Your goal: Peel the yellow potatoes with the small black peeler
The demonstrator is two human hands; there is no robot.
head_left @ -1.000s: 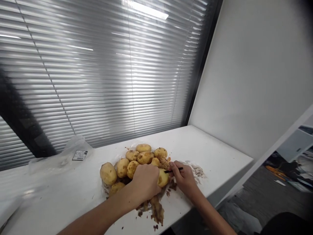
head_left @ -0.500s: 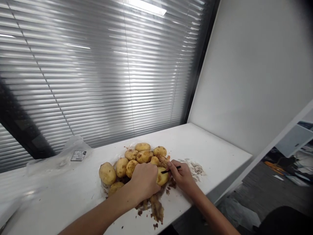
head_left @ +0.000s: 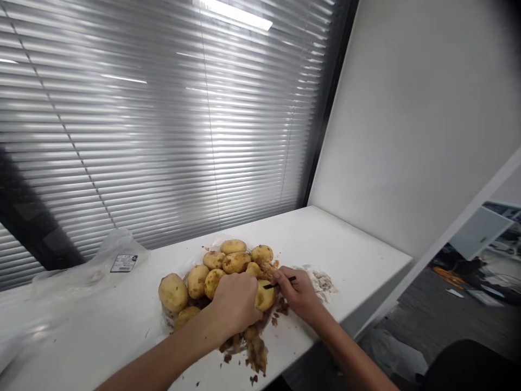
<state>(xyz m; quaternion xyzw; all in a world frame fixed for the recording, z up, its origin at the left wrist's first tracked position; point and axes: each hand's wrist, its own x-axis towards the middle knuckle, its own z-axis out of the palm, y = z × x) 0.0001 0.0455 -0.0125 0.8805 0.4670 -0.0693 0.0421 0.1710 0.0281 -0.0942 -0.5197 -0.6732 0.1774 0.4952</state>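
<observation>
My left hand [head_left: 238,300] is closed round a partly peeled, pale yellow potato [head_left: 265,296]; its fingertips are mostly hidden. My right hand [head_left: 296,289] pinches a thin black tool [head_left: 280,283], whose tip touches the top of that potato. Several brown-spotted potatoes lie on a clear plastic bag behind and left of my left hand, one large one [head_left: 173,292] at the left end. Brown peelings [head_left: 255,350] hang and lie below my left hand, with crumbs scattered round them.
On the white table [head_left: 342,244], a pale shredded heap [head_left: 321,282] lies just beyond my right hand. A clear bag with a label [head_left: 124,263] lies at the left, by the window blinds. A white wall panel [head_left: 411,125] rises at the right.
The whole view has shifted slightly, so things appear a little further left. Both hands keep their holds on the potato and the black tool.
</observation>
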